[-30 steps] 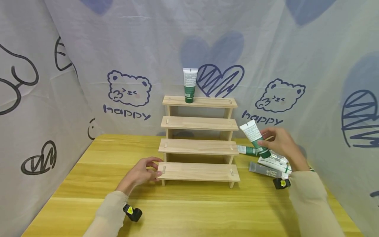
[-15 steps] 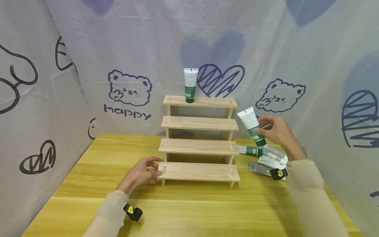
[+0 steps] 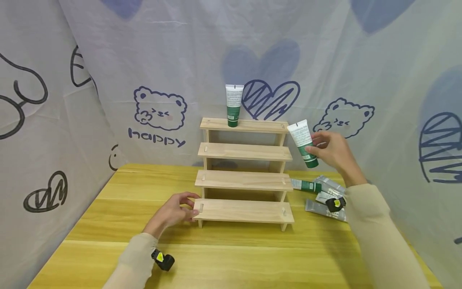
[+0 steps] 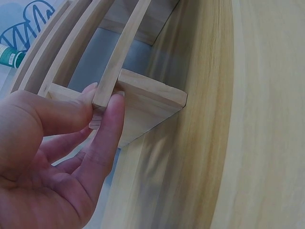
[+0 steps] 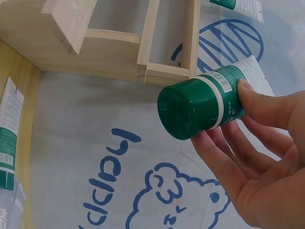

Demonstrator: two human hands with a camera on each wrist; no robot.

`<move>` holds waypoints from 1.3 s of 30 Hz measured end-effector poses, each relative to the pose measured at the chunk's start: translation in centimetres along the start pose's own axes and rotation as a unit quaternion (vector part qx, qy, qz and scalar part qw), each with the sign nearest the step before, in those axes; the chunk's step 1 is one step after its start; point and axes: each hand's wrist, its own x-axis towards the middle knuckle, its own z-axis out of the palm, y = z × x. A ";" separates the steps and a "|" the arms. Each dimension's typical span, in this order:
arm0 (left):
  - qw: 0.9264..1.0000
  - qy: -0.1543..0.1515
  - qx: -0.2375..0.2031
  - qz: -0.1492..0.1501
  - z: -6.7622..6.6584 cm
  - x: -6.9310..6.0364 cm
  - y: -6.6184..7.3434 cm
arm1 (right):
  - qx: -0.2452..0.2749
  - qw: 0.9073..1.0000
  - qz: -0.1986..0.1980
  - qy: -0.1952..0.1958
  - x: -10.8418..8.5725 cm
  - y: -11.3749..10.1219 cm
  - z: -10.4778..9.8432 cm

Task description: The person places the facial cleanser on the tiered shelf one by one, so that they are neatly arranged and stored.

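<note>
In midair, I have the green-and-white tube (image 3: 302, 140) pinched and tilted in the right hand (image 3: 333, 152), just right of the wooden rack (image 3: 245, 180), near its top. It has risen since a second ago, clear of the lying tubes (image 3: 321, 208): free to travel, I judge. The left hand (image 3: 175, 210) pinches the bottom board (image 3: 243, 210) at its left end.

A curtained-in tabletop corner, much like a small recording booth; pale fabric sheets (image 3: 202, 48) hang behind and along both sides of a wood-grain table (image 3: 231, 261); they are printed with blue hearts (image 3: 260, 62), bear faces (image 3: 160, 108) and the word "happy" (image 3: 157, 137); small black wrist cameras (image 3: 165, 261) sit at both beige cuffs (image 3: 140, 245); whether a home, shop or studio lies beyond the sheets cannot be told.
</note>
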 end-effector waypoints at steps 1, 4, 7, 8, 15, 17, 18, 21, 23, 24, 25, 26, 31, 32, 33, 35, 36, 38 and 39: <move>1.000 0.000 0.000 0.000 0.0 0.0 0.0 | 0.003 1.000 0.002 0.001 0.1 -0.1 0.0; 1.000 -0.002 -0.001 0.002 0.0 0.0 0.0 | 0.013 1.000 0.006 0.006 0.5 -0.5 0.2; 1.000 -0.006 -0.004 0.004 -0.1 0.0 -0.1 | 0.019 1.000 0.009 0.009 0.9 -0.7 0.2; 1.000 -0.008 -0.003 0.005 -0.1 0.0 -0.1 | 0.021 1.000 0.008 0.010 1.0 -0.8 0.3; 1.000 -0.013 -0.010 0.010 -0.1 0.2 -0.2 | 0.039 0.999 0.015 0.023 2.1 -1.3 0.5; 1.000 -0.015 -0.013 0.012 -0.1 0.2 -0.2 | 0.041 0.999 0.019 0.028 2.5 -1.5 0.5; 1.000 -0.016 -0.013 0.015 -0.1 0.2 -0.2 | 0.040 0.999 0.021 0.030 2.6 -1.6 0.6; 0.999 -0.020 -0.015 0.021 -0.1 0.1 -0.2 | 0.046 0.998 0.025 0.032 3.1 -2.0 0.6; 0.999 -0.020 -0.017 0.021 0.0 0.1 -0.2 | 0.053 0.998 0.025 0.033 3.3 -2.2 0.7; 0.999 -0.020 -0.018 0.021 0.0 0.1 -0.2 | 0.053 0.998 0.024 0.033 3.4 -2.3 0.7; 0.999 -0.021 -0.018 0.021 0.0 0.1 -0.2 | 0.057 0.998 0.020 0.035 3.5 -2.4 0.7; 0.999 -0.020 -0.019 0.021 0.0 0.1 -0.2 | 0.059 0.997 0.016 0.037 3.6 -2.5 0.8; 1.000 -0.018 -0.016 0.019 0.0 0.1 -0.2 | 0.071 0.996 -0.004 0.047 4.2 -3.1 1.0; 1.000 -0.018 -0.016 0.019 0.0 0.1 -0.2 | 0.073 0.996 -0.005 0.048 4.3 -3.2 1.0; 1.000 -0.018 -0.014 0.018 0.0 0.1 -0.2 | 0.075 0.996 -0.006 0.049 4.4 -3.4 1.0; 1.000 -0.018 -0.012 0.017 0.0 0.1 -0.1 | 0.081 0.995 -0.007 0.051 4.7 -3.6 1.1; 1.000 -0.018 -0.012 0.016 0.0 0.1 -0.1 | 0.083 0.995 -0.003 0.052 4.9 -3.7 1.2; 1.000 -0.017 -0.010 0.016 -0.1 0.0 -0.1 | 0.091 0.994 -0.001 0.054 5.1 -4.0 1.3; 1.000 -0.017 -0.010 0.016 -0.1 0.0 -0.1 | 0.096 0.994 0.002 0.055 5.3 -4.2 1.4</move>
